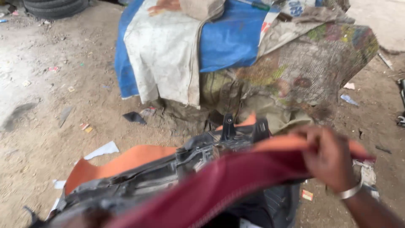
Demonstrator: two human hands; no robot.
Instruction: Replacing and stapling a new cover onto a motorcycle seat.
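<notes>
Cloth (219, 185), dark red, was laid long from lower left to upper right over the black car part (168, 173). Its upper right end was pinched by the right hand (331, 158). The left hand was not seen.

A long strip of maroon cloth (219, 185) runs diagonally across the foreground, low at the left, rising to the right, with a line of stitching along its lower edge. It drapes over a black moulded plastic part (202, 158) (brackets and tabs stick up at its far end), which lies tilted the same way. Under both, an orange sheet (122, 162) spreads flat, its edge showing at the left.
</notes>
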